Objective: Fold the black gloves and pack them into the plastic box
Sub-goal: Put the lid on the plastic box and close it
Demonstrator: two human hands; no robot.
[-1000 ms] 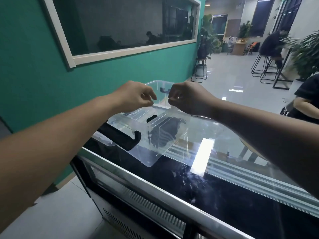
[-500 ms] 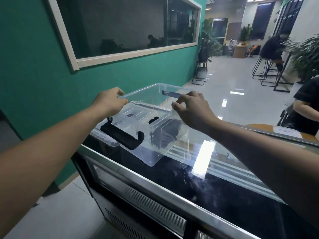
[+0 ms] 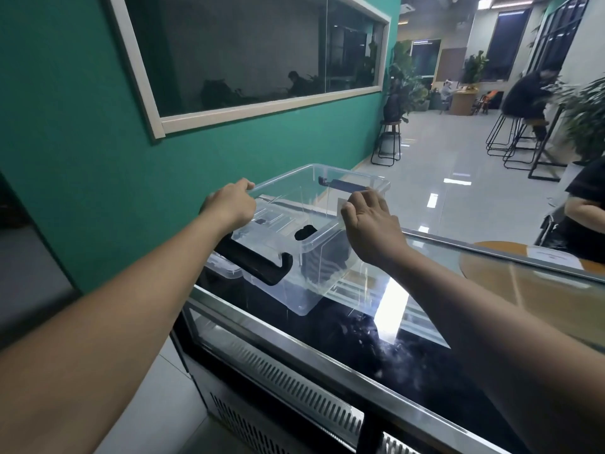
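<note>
At the centre of the frame a clear rectangular plastic box (image 3: 314,257) stood on the dark glass top of a chest cabinet (image 3: 409,362), its long axis running from the lower left toward the upper right of the picture. Inside it, low against the near right wall, lay a dark bundle that read as the folded black gloves (image 3: 324,260) (seen only through the plastic, so their fold could not be checked). A black carrying handle (image 3: 253,260) hung on the near left end; a second black handle (image 3: 343,184) showed at the far end.

The left hand (image 3: 230,204) was curled over the box's left long edge, fingers closed on the rim. The right hand (image 3: 371,221) sat on the opposite long edge, fingers bent and pinching that rim near the far corner. Both hands thus bracketed the box across its short width, each about equally near.

A transparent flat lid (image 3: 226,267) appeared to lie under or just beside the box at its lower left end; which could not be told. Judged from this, packing looked done, and closing would call for the left hand, the nearer one.
</note>
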